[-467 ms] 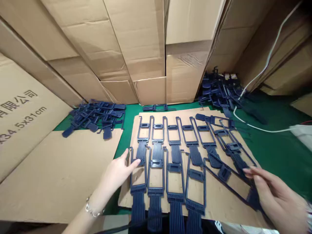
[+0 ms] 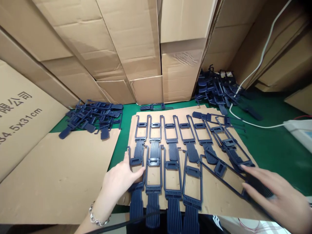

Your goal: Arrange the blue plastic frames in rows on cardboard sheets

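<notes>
Dark blue plastic frames with ribbed tabs lie in two rows on a cardboard sheet (image 2: pixel 219 198). My left hand (image 2: pixel 120 177) has thumb and index finger spread across the leftmost front frame (image 2: pixel 136 161), touching its sides without closing round it. At the right, my right hand (image 2: pixel 275 191) has fingers and thumb either side of the ribbed tab of a slanted frame (image 2: pixel 220 169); its palm partly hides that tab. Its fingertips reach the end of another frame (image 2: pixel 229 143), which overlaps others at the right end of the back row.
Tangled heaps of similar frames lie at left (image 2: pixel 92 117) and back right (image 2: pixel 216 87). One frame (image 2: pixel 156 107) lies behind the sheet. Tall cardboard boxes (image 2: pixel 136 42) wall the back. A white cable (image 2: pixel 258 70) crosses the green surface (image 2: pixel 265 143) at right.
My right fingers have spread from a tighter pinch and lie over the slanted frame's tab. My left thumb has moved slightly down and right beside the leftmost front frame. The view has shifted slightly.
</notes>
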`<state>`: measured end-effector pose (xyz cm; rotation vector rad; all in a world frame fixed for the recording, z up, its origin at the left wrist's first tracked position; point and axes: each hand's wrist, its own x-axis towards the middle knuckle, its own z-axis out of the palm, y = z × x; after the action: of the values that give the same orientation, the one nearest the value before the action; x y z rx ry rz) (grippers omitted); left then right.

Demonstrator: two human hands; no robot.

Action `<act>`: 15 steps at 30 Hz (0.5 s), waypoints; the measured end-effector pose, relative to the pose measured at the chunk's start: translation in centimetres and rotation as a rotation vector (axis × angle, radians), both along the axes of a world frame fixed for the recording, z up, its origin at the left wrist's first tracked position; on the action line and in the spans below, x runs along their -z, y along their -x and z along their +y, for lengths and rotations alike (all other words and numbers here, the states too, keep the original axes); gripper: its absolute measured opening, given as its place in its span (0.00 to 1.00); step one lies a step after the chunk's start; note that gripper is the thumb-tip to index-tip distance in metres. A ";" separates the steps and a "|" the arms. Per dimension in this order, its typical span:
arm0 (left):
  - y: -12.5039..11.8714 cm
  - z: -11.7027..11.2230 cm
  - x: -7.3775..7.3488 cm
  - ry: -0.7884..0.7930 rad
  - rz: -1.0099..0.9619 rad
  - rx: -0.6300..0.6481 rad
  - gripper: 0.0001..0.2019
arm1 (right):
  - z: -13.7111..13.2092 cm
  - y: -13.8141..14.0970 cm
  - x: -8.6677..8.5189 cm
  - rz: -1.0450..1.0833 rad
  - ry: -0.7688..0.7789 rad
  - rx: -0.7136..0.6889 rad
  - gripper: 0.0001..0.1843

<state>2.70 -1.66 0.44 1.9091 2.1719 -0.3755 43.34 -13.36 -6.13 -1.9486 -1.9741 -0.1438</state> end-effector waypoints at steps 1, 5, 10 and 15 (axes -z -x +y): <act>0.0 0.0 0.0 0.005 -0.002 0.001 0.46 | 0.4 0.5 -0.3 -0.025 0.010 -0.065 0.26; 0.6 0.2 0.4 0.020 -0.048 -0.018 0.46 | 1.5 2.6 -0.6 -0.140 0.019 -0.085 0.29; 2.3 0.1 1.3 -0.014 -0.182 -0.109 0.43 | 2.1 3.8 -0.7 -0.185 0.042 -0.115 0.28; 4.7 -0.7 1.7 -0.076 -0.286 -0.300 0.38 | 2.3 4.4 -1.0 -0.183 0.102 -0.120 0.29</act>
<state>-2.05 -2.34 -1.28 1.5251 2.2505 0.0329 38.99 -11.09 -5.18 -1.9321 -2.2509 -0.2002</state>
